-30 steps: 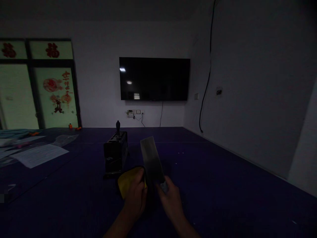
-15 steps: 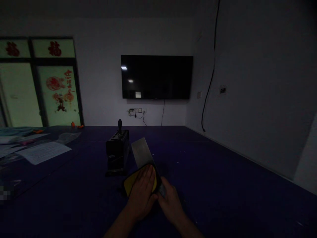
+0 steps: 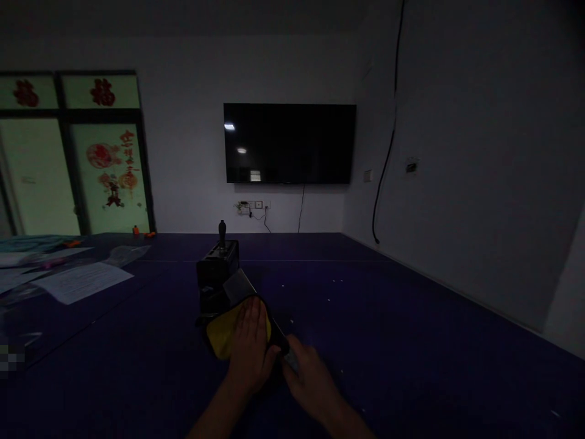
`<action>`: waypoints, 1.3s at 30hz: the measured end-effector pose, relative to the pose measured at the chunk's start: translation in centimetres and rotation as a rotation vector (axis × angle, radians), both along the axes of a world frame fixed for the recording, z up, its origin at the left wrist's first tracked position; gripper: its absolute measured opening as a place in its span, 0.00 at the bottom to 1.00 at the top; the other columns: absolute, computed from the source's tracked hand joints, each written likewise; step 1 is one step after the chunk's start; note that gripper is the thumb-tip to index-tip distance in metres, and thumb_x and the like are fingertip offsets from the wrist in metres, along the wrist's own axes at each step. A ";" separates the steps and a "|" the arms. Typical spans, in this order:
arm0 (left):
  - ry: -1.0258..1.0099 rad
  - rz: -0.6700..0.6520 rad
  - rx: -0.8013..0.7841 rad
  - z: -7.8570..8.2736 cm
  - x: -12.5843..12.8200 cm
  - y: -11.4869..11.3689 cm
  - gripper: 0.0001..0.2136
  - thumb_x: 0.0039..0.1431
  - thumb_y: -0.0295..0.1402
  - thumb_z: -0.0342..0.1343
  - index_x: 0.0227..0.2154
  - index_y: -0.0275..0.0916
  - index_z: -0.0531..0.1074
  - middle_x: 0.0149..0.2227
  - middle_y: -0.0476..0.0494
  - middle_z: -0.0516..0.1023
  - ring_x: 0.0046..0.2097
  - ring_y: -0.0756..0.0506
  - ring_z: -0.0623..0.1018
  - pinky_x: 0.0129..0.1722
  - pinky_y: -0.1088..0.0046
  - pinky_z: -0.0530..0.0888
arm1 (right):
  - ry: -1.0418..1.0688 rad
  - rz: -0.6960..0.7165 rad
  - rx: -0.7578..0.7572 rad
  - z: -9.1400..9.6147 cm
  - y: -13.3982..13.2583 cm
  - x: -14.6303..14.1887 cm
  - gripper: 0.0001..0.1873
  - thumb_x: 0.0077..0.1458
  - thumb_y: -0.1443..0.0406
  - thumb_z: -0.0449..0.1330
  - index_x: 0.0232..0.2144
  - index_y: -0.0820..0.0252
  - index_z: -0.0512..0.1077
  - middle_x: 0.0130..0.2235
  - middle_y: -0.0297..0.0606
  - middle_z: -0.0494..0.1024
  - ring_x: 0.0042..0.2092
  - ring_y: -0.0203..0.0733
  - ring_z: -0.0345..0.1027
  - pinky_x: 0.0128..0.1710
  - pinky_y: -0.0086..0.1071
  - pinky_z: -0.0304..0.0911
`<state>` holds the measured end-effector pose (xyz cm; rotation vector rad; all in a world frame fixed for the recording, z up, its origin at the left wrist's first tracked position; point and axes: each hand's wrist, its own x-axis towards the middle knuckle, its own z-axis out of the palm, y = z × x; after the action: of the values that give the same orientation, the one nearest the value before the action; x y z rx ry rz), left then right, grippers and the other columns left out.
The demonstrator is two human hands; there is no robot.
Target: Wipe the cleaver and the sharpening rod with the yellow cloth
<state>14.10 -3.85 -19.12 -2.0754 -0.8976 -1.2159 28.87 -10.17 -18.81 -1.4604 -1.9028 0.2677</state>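
Observation:
My right hand is wrapped round the grey handle of a cleaver, whose wide flat blade points away and to the left. Over the blade lies a yellow cloth with a black edge. My left hand presses this cloth onto the blade, its fingers straight and close together; the cloth hides most of the blade. Just beyond the blade tip stands a black box-like block with a dark handle sticking up from its top.
Papers and clear plastic lie at the left of the dark blue table. Small orange things sit at its far edge. A television hangs on the back wall, and a black cable runs down the right wall.
Both hands have shifted left with the cleaver and cloth. The blade tip now overlaps the black block in view, and less of the blade shows beyond the cloth.

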 end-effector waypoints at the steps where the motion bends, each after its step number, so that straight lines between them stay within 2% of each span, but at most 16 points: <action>1: -0.007 -0.005 0.008 0.0 0.0 0.0 0.35 0.62 0.50 0.27 0.64 0.30 0.31 0.64 0.25 0.50 0.65 0.34 0.51 0.56 0.51 0.59 | -0.016 0.015 0.003 0.1 0.0 0.0 0.17 0.51 0.72 0.51 0.44 0.61 0.67 0.35 0.40 0.76 0.36 0.42 0.70 0.34 0.30 0.58; 8: -0.064 0.001 0.037 0.5 -0.1 0.2 0.35 0.63 0.49 0.29 0.64 0.29 0.30 0.66 0.25 0.41 0.65 0.33 0.47 0.57 0.50 0.58 | -0.072 0.028 0.014 1.4 -0.3 0.2 0.14 0.52 0.71 0.50 0.42 0.58 0.67 0.34 0.38 0.76 0.36 0.40 0.70 0.32 0.29 0.56; 13: -0.075 -0.003 0.001 0.2 0.1 0.4 0.35 0.63 0.48 0.32 0.64 0.28 0.31 0.65 0.25 0.42 0.65 0.33 0.48 0.57 0.51 0.58 | -0.064 0.011 -0.019 1.8 -0.2 0.5 0.14 0.51 0.72 0.50 0.41 0.58 0.67 0.35 0.38 0.77 0.36 0.40 0.71 0.33 0.28 0.57; 15: -0.020 -0.022 -0.016 -0.1 0.4 0.4 0.33 0.64 0.46 0.33 0.64 0.29 0.32 0.65 0.27 0.46 0.65 0.35 0.49 0.57 0.52 0.58 | -0.018 -0.009 -0.018 1.5 0.0 0.7 0.16 0.50 0.71 0.50 0.42 0.59 0.67 0.36 0.40 0.77 0.38 0.42 0.71 0.35 0.30 0.58; 20: 0.290 -0.128 -0.065 -0.1 1.2 -0.1 0.30 0.65 0.40 0.37 0.64 0.32 0.35 0.64 0.35 0.53 0.64 0.40 0.53 0.60 0.58 0.54 | 0.252 -0.049 0.042 0.7 0.6 1.1 0.20 0.47 0.71 0.50 0.44 0.60 0.68 0.37 0.40 0.77 0.39 0.42 0.70 0.38 0.31 0.61; 26: 0.345 -0.182 -0.112 0.6 1.0 -0.1 0.31 0.64 0.42 0.38 0.64 0.32 0.36 0.64 0.36 0.53 0.64 0.40 0.53 0.60 0.59 0.54 | 0.414 0.007 0.117 2.1 0.7 1.6 0.12 0.47 0.70 0.50 0.35 0.60 0.69 0.28 0.33 0.74 0.33 0.39 0.68 0.33 0.28 0.62; 29: 0.305 -0.153 -0.114 0.4 0.6 0.2 0.32 0.64 0.44 0.38 0.64 0.32 0.35 0.64 0.33 0.54 0.65 0.39 0.53 0.60 0.58 0.54 | 0.368 0.005 0.116 2.5 0.5 1.8 0.10 0.49 0.68 0.51 0.34 0.59 0.70 0.28 0.33 0.74 0.30 0.37 0.67 0.30 0.27 0.60; 33: 0.201 -0.127 -0.102 0.1 0.2 0.7 0.32 0.64 0.44 0.35 0.64 0.32 0.35 0.64 0.31 0.52 0.65 0.38 0.52 0.60 0.56 0.55 | 0.255 -0.064 0.111 2.3 0.4 2.1 0.13 0.50 0.66 0.53 0.39 0.58 0.70 0.31 0.36 0.76 0.33 0.40 0.69 0.33 0.29 0.60; 36: 0.074 -0.099 -0.098 -0.1 0.0 1.0 0.31 0.65 0.43 0.35 0.64 0.32 0.33 0.65 0.29 0.47 0.65 0.37 0.49 0.59 0.55 0.57 | 0.131 -0.052 0.072 2.2 0.2 2.2 0.16 0.52 0.67 0.52 0.43 0.57 0.69 0.33 0.37 0.77 0.34 0.40 0.70 0.34 0.29 0.60; 39: -0.093 -0.068 -0.105 -0.2 -0.4 1.4 0.31 0.65 0.42 0.36 0.64 0.32 0.31 0.66 0.28 0.40 0.66 0.36 0.46 0.59 0.51 0.58 | -0.059 -0.017 0.025 2.5 0.0 2.1 0.15 0.52 0.70 0.50 0.42 0.57 0.69 0.33 0.37 0.77 0.34 0.41 0.71 0.32 0.28 0.57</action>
<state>13.69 -2.43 -19.35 -2.1629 -0.9584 -1.3367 31.00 -10.21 -16.34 -1.4815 -1.9327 0.1943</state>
